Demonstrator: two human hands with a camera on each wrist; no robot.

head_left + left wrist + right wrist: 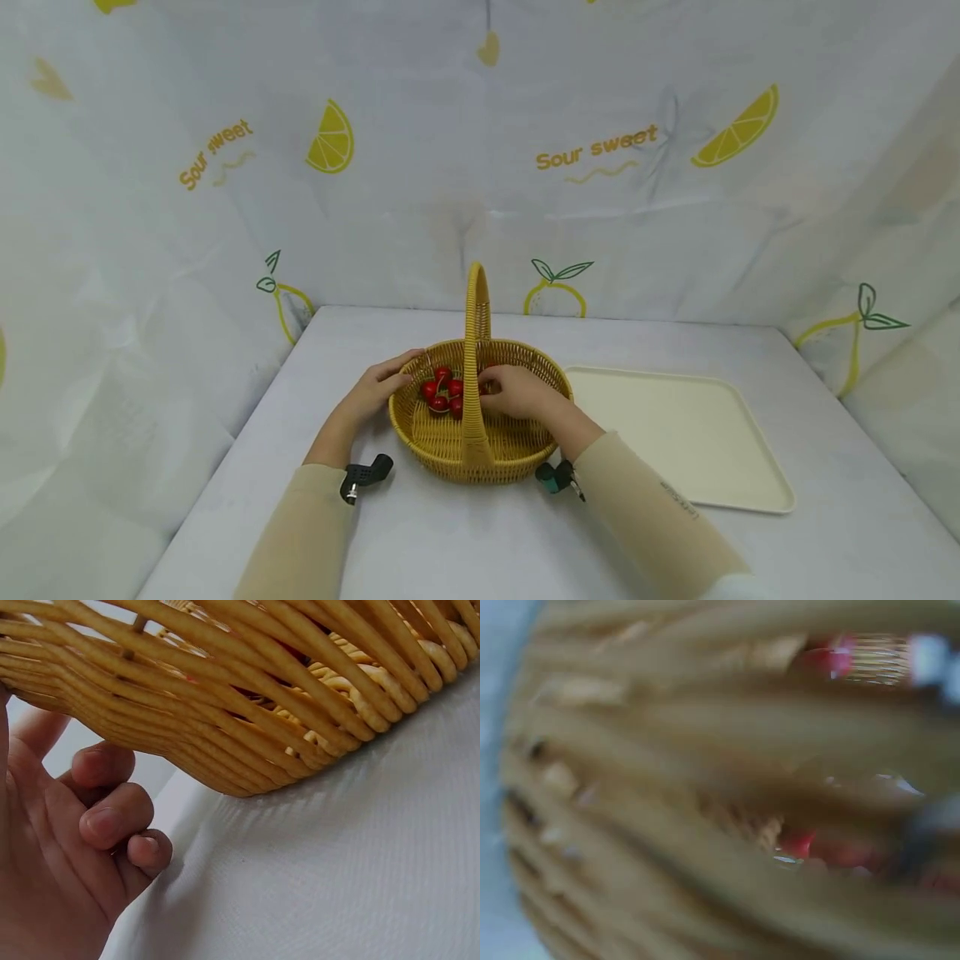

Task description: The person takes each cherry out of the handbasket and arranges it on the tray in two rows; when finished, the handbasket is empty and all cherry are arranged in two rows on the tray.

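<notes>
A yellow woven basket (pixel 431 458) with a tall arched handle (pixel 472 333) stands on the table. Glossy red cherries (pixel 438 403) lie in a group inside it, left of the handle and partly behind it. At the basket's left rim, my left hand (pixel 375 390) holds the edge; the left wrist view shows several fingers (pixel 116 817) curled beside the outer wall. My right hand (pixel 521 393) reaches over the right rim into the basket, fingertips among the cherries near the handle. Whether they pinch one is hidden. The basket's blurred weave (pixel 667 780) fills most of the right wrist view.
To the right of the basket lies a cream rectangular tray (pixel 675 433), partly behind my right forearm. A white cloth covers the table (pixel 450 533). Behind it hangs a white curtain (pixel 420 183) with lemon prints.
</notes>
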